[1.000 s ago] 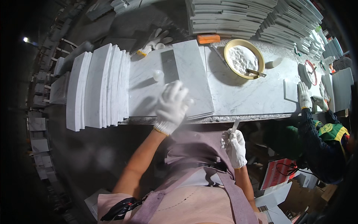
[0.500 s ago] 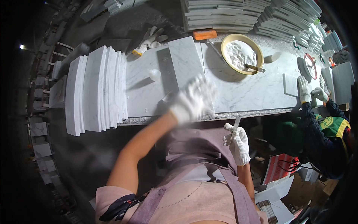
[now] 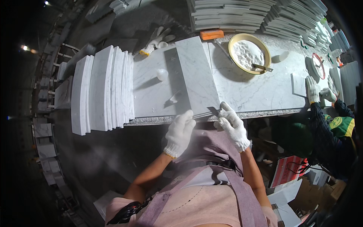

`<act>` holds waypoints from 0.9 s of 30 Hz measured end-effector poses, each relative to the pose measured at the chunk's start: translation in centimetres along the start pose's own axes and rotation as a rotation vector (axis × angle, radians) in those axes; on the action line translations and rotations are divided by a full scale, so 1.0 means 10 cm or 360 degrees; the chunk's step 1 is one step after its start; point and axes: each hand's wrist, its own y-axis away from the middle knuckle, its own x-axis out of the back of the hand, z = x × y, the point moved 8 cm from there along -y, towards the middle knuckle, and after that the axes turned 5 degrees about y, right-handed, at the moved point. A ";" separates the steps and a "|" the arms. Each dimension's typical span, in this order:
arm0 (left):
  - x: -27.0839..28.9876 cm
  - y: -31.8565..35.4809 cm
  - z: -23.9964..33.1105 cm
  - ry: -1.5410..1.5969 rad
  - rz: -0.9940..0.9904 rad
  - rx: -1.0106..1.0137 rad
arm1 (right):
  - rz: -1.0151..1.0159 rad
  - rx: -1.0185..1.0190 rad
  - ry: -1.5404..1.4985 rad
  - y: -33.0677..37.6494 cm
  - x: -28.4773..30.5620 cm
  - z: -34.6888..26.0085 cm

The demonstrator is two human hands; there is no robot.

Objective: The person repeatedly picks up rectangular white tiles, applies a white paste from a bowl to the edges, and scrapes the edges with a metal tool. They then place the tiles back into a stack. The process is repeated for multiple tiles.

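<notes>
Dimly lit surroundings include a small bright lamp (image 3: 25, 48) at upper left, dark floor (image 3: 85, 159) at lower left, and a long workbench (image 3: 261, 112) extending crosswise

- Row of white marble slabs (image 3: 100, 89) standing on edge, your left, end of the bench.
- White knit work glove (image 3: 157, 41) with yellow cuff, lying at the bench's far edge; one or a pair, can't tell.
- Orange block (image 3: 211, 34), far side, ahead of you.
- Tall slab stacks (image 3: 231, 17) just behind it.
- White cup (image 3: 283, 56), tipped or upright unclear, your right.
- Red-rimmed bowl (image 3: 323, 69), farther right.
- Co-worker (image 3: 336, 132) in dark sleeves, green-and-yellow vest, your far right.
- Red-and-white striped box (image 3: 283, 171), low on your right, black cable (image 3: 297, 169) beside it.
</notes>
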 end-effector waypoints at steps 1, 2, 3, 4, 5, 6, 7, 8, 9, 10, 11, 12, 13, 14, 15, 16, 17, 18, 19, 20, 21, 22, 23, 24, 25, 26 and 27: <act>-0.02 -0.03 -0.04 0.0060 0.0016 -0.0001 | 0.0005 0.0027 0.0025 -0.02 -0.01 0.02; -0.06 -0.06 -0.14 0.0057 -0.0047 0.0117 | 0.0007 0.0058 0.0051 -0.03 -0.03 0.02; -0.09 -0.08 -0.20 0.0069 -0.0059 0.0196 | 0.0034 0.0041 0.0093 -0.04 -0.02 0.04; -0.13 -0.12 -0.25 0.0095 -0.0052 0.0240 | 0.0053 0.0091 0.0115 -0.04 -0.03 0.01; -0.16 -0.15 -0.32 0.0119 -0.0059 0.0337 | 0.0034 0.0113 0.0133 -0.05 -0.05 -0.01; -0.18 -0.20 -0.32 0.0102 -0.0075 0.0303 | 0.0030 0.0105 0.0168 -0.05 -0.07 -0.02; -0.18 -0.25 -0.33 0.0137 -0.0069 0.0314 | 0.0025 0.0099 0.0205 -0.05 -0.09 -0.04; -0.19 -0.30 -0.35 0.0169 -0.0062 0.0328 | 0.0009 0.0069 0.0245 -0.07 -0.12 -0.03; -0.19 -0.33 -0.39 0.0177 -0.0062 0.0410 | 0.0005 0.0149 0.0364 -0.06 -0.14 -0.08; -0.20 -0.37 -0.39 0.0246 -0.0059 0.0390 | 0.0020 0.0189 0.0481 -0.07 -0.16 -0.11; -0.21 -0.39 -0.42 0.0289 -0.0064 0.0442 | 0.0041 0.0266 0.0494 -0.06 -0.16 -0.15; -0.21 -0.41 -0.43 0.0349 -0.0077 0.0452 | 0.0075 0.0371 0.0584 -0.05 -0.17 -0.19; -0.20 -0.45 -0.45 0.0255 -0.0106 0.0459 | 0.0062 0.0285 0.0626 -0.05 -0.17 -0.15; -0.21 -0.49 -0.45 0.0183 -0.0144 0.0424 | 0.0038 0.0241 0.0657 -0.06 -0.18 -0.12; -0.21 -0.54 -0.43 0.0083 -0.0160 0.0349 | 0.0023 0.0178 0.0650 -0.05 -0.19 -0.08; -0.22 -0.56 -0.48 -0.0011 -0.0165 0.0419 | 0.0114 0.0746 0.1110 0.03 -0.27 -0.34; -0.21 -0.60 -0.45 0.0019 -0.0145 0.0370 | 0.0016 0.0422 0.0922 0.00 -0.26 -0.19; -0.20 -0.62 -0.43 0.0026 -0.0120 0.0354 | 0.0018 0.0480 0.0986 0.01 -0.31 -0.23; -0.19 -0.63 -0.44 0.0053 -0.0132 0.0448 | 0.0036 0.0342 0.0978 0.02 -0.31 -0.18; -0.19 -0.61 -0.46 -0.0019 -0.0193 0.0567 | 0.0020 0.0327 0.0920 0.05 -0.35 -0.19; -0.17 -0.57 -0.48 0.0166 -0.0204 0.0747 | -0.0031 0.0264 0.0700 0.08 -0.39 -0.17; -0.14 -0.55 -0.45 0.0228 -0.0205 0.0851 | -0.0042 0.0212 0.0570 0.11 -0.40 -0.17; -0.08 -0.55 -0.38 0.0316 -0.0145 0.0865 | -0.0046 0.0116 0.0418 0.13 -0.41 -0.14; 0.00 -0.56 -0.31 0.0238 -0.0091 0.0850 | -0.0122 0.0117 0.0252 0.15 -0.43 -0.15; 0.04 -0.56 -0.25 0.0274 -0.0083 0.0884 | -0.0141 0.0019 0.0226 0.15 -0.41 -0.10; 0.05 -0.55 -0.21 0.0415 -0.0096 0.0942 | -0.0157 -0.0010 0.0143 0.16 -0.39 -0.08; 0.06 -0.56 -0.16 0.0464 -0.0118 0.0954 | -0.0146 -0.0103 0.0059 0.16 -0.33 -0.03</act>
